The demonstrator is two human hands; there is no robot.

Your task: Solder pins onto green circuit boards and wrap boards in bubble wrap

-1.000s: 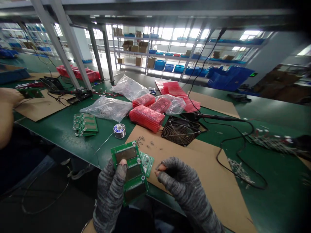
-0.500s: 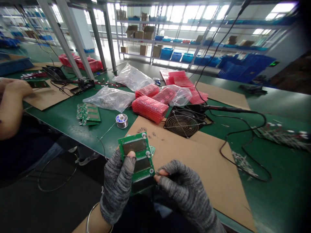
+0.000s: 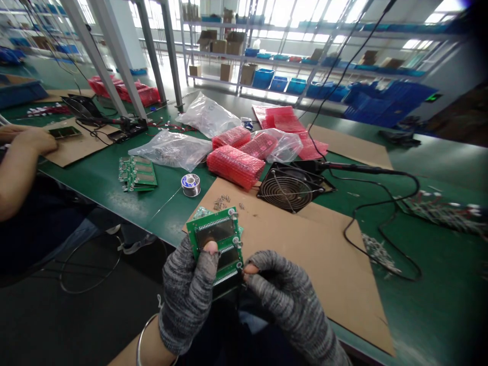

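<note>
My left hand [image 3: 190, 295], in a grey fingerless knit glove, grips a green circuit board [image 3: 193, 230] with its thumb across the front. The board is tilted and carries several dark rectangular display windows, with small round parts along its right edge. At that edge, low down, the fingertips of my right hand [image 3: 285, 295] are pinched together, close to or touching the board. Whatever they hold is too small to make out. Behind the held board, another circuit board [image 3: 202, 212] partly shows on the cardboard sheet [image 3: 305, 259].
A solder spool [image 3: 190, 185], stacked circuit boards [image 3: 139, 174], red bubble-wrap bundles [image 3: 235, 166] and a fan [image 3: 287, 187] stand beyond my hands. A corded soldering iron [image 3: 354, 168] lies right of the fan. Loose small parts [image 3: 221, 202] dot the cardboard. At left is another person's hand [image 3: 41, 140].
The held circuit board has turned slightly and shifted a little right with my left hand. My right fingertips stay pinched at its edge. The other person's hand has moved slightly right.
</note>
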